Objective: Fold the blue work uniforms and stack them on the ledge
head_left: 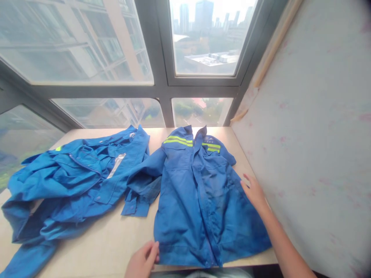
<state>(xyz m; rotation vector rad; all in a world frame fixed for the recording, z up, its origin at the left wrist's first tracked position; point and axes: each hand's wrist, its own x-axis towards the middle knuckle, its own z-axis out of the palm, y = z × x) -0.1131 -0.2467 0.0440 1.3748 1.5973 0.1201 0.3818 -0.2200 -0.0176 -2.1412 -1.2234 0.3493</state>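
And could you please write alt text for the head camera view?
A blue work jacket lies spread on a pale surface by windows, the person's left hand at its lower-left corner and right hand by its right edge. A crumpled blue garment lies to its left.

Grey window frame [101, 91] at back; big bldg [95, 42] outside on L, hazy towers [204, 17] & white flat roof [213, 58] beyond, trees [217, 109] below. Pale table [95, 247] runs up to frame; wall [313, 146] on R w/ faint pink marks [365, 116].
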